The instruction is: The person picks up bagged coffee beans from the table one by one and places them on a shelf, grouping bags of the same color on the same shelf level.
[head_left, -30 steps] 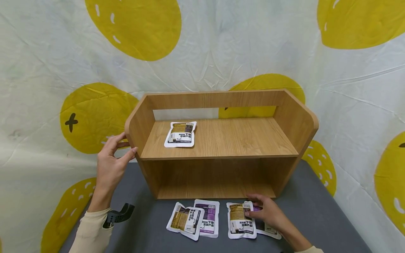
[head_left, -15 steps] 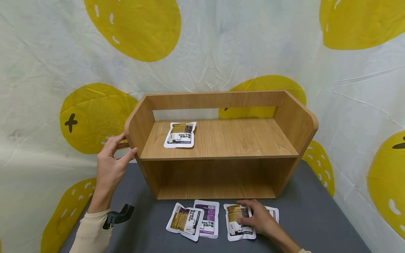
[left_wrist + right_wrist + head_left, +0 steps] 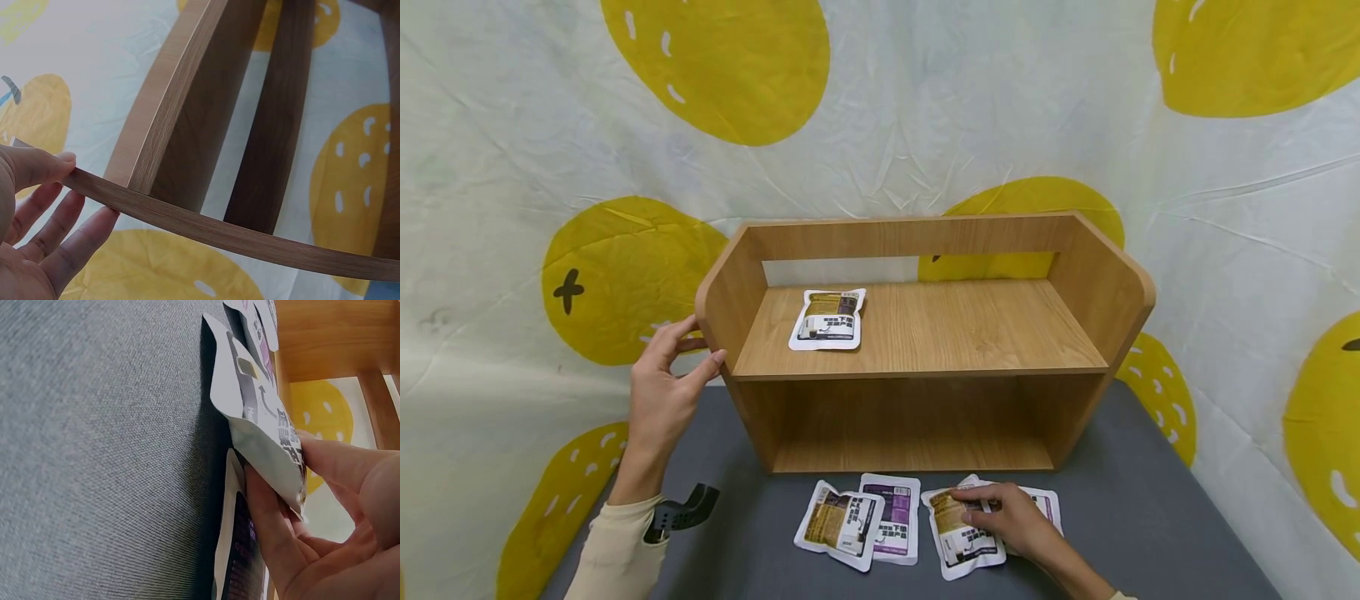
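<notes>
My left hand [image 3: 664, 396] grips the left side panel of a two-tier wooden shelf [image 3: 940, 333]. In the left wrist view the thumb lies on one face of the panel and the fingers [image 3: 81, 247] on the other. With thumb and fingers on its right edge, my right hand [image 3: 1018, 521] pinches a white-edged brown-and-white pouch [image 3: 961, 546]. In the right wrist view this pouch [image 3: 265, 434] is tilted, its gripped side raised. A purple pouch [image 3: 1048, 504] lies beneath it, largely covered by the hand.
Another brown pouch [image 3: 838, 525] overlaps a second purple pouch [image 3: 895, 517] on the grey table [image 3: 760, 542], left of the right hand. One more brown pouch [image 3: 827, 319] lies at the left of the upper shelf board. Behind stands a white curtain [image 3: 880, 100] with yellow shapes.
My right hand has shifted left from the purple pouch's edge onto the brown pouch, pinching and slightly turning it leftward. The left hand stays at the shelf panel.
</notes>
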`<state>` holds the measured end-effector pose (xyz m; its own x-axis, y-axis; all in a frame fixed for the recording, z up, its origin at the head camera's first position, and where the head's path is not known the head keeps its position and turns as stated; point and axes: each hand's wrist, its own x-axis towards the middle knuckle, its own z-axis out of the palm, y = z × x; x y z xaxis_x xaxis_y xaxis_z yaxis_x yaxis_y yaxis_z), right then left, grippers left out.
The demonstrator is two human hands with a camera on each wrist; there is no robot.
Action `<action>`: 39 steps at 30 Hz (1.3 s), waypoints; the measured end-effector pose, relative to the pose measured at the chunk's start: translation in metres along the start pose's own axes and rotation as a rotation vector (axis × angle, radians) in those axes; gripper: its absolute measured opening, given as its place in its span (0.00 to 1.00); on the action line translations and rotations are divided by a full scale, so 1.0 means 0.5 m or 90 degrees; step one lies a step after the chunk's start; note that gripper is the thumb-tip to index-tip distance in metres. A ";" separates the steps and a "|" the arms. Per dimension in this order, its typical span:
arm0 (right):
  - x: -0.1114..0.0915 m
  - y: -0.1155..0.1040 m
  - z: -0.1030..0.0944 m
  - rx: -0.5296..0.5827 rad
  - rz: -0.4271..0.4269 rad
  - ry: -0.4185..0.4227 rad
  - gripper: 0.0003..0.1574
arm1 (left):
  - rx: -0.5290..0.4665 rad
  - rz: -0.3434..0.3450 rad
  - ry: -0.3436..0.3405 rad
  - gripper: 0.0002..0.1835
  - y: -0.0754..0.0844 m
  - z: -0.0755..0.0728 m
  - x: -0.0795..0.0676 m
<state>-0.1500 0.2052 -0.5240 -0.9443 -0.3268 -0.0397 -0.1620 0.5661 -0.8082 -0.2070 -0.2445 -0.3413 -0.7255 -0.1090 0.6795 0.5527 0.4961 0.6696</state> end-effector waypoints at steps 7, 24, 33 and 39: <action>-0.002 -0.003 -0.001 0.027 0.000 -0.017 0.21 | 0.000 -0.001 0.000 0.35 0.000 -0.001 0.000; 0.002 0.002 -0.007 0.032 0.021 -0.071 0.24 | -0.002 0.005 0.001 0.35 0.000 0.000 0.002; 0.007 -0.002 -0.026 0.107 0.010 -0.132 0.24 | -0.004 0.005 0.002 0.36 -0.001 0.001 0.002; 0.007 -0.001 -0.031 0.148 -0.007 -0.145 0.24 | 0.002 0.007 0.002 0.36 -0.002 0.001 0.002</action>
<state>-0.1575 0.2156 -0.5145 -0.8500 -0.5081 -0.1389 -0.0778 0.3819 -0.9209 -0.2084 -0.2447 -0.3415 -0.7187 -0.1061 0.6872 0.5590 0.4995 0.6618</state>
